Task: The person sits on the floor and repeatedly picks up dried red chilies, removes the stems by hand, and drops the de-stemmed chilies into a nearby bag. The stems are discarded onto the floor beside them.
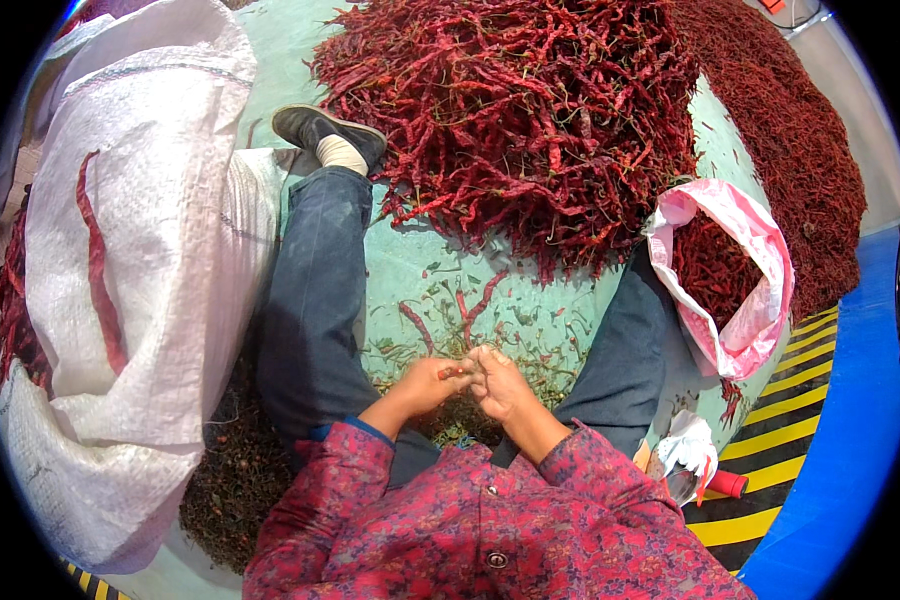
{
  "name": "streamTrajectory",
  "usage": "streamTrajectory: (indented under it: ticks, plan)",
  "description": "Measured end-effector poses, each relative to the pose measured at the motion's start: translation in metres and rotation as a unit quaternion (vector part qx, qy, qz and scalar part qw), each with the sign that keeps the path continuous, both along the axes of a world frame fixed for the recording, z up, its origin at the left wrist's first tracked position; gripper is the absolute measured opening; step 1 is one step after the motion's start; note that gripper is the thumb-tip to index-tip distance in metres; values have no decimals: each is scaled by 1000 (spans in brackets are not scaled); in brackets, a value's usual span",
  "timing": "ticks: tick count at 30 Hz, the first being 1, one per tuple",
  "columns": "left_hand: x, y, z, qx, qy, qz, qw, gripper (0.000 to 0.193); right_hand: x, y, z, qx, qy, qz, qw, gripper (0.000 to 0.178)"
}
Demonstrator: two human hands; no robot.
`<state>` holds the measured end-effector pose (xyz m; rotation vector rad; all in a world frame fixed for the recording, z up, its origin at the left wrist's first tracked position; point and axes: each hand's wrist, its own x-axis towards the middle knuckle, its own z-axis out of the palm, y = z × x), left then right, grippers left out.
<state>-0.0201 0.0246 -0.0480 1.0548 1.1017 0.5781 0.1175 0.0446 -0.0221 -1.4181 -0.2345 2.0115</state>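
Note:
Between my legs, my two hands meet over scattered stems and leaf bits [440,345]. My left hand [422,388] is closed around a dried red chili pepper [452,373], of which a short piece shows at the fingers. Fingertips pressed together, my right hand [502,386] touches the left at that pepper's end; what it pinches is hidden. Just beyond the hands lie loose chilies, one [416,325] on the left and another [485,300] farther right. A large heap of dried red chilies [530,110] spreads past my feet.
White woven sacks [140,250] stand on the left, with a single chili [98,260] on top. An open pink-and-white bag [777,300] holding chilies is by my right leg. A darker red heap [790,150] lies beyond it. Brown debris [240,480] piles at my left.

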Motion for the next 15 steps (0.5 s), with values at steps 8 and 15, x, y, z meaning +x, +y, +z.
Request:
streamTrajectory:
  ticks: [8,15]
  plan:
    - [-7,4,-2,-144,-312,325,881,11,23,11,-10,105,-85,343,930,28]
    - [-5,7,-11,-111,-284,327,894,15,6,63,-37,469,-550,459,516,19]
